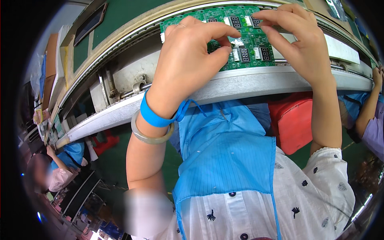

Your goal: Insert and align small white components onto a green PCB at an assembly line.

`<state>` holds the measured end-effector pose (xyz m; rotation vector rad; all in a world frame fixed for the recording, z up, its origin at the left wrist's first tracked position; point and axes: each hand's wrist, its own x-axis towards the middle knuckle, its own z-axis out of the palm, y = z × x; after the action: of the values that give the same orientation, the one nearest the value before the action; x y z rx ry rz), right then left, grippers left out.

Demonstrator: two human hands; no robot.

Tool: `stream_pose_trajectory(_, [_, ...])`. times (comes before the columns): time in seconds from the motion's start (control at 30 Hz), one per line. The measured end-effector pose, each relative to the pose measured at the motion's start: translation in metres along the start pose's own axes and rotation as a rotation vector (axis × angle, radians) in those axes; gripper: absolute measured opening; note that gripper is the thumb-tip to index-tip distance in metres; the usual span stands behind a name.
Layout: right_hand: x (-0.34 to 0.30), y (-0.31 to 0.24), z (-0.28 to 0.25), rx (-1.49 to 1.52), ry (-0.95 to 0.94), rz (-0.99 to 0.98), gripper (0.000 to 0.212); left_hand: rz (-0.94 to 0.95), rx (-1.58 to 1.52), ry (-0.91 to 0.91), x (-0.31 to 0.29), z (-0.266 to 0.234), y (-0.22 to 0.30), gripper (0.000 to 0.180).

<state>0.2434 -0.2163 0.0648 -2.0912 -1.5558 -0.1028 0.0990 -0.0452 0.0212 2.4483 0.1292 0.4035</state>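
Observation:
A green circuit-board panel (252, 40) lies across the metal rails in front of me, carrying several black digit displays and white connectors. My left hand (190, 52) is over the panel's left part, with thumb and fingers curled close together beside a white connector (236, 55). Whatever lies between those fingertips is too small to make out. At the panel's upper right, the thumb and forefinger of my right hand (298, 42) pinch around a digit display (255, 21) seated on the board. A blue strap (154, 114) and a pale bangle (152, 136) circle my left wrist and forearm.
A silver rail (224, 86) runs along the near side of the conveyor, with a threaded rod and spring (110, 82) at its left. Beneath stands a red stool (294, 124). Co-workers sit at the far left (66, 168) and far right (370, 108).

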Motion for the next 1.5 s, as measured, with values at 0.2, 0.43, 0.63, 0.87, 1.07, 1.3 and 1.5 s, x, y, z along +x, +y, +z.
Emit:
stream_pose_trajectory(0.2, [-0.008,0.012,0.009,0.093,0.098,0.053,0.017,-0.003,0.026,-0.033,0.000,0.002,0.004,0.029])
stream_pose_trajectory(0.43, [-0.010,0.016,0.013,0.126,0.136,0.085,0.017,-0.002,0.011,-0.023,0.001,0.004,0.006,0.028])
stream_pose_trajectory(0.63, [-0.008,0.019,0.012,0.142,0.122,0.080,0.018,-0.008,0.041,-0.033,0.002,0.005,0.008,0.028])
stream_pose_trajectory(0.87, [-0.009,0.022,0.012,0.173,0.127,0.099,0.018,0.025,0.034,-0.059,0.004,0.005,0.006,0.031])
stream_pose_trajectory(1.07, [-0.007,0.025,0.013,0.176,0.149,0.079,0.018,0.028,0.043,-0.079,0.005,0.004,0.007,0.032])
stream_pose_trajectory(1.3, [0.034,0.042,0.000,0.096,0.237,-0.110,0.019,0.022,-0.056,-0.110,0.014,-0.007,0.003,0.027])
stream_pose_trajectory(1.5, [0.124,0.078,0.020,0.033,0.116,-0.093,0.022,-0.235,-0.022,0.171,0.078,-0.047,0.011,0.014])
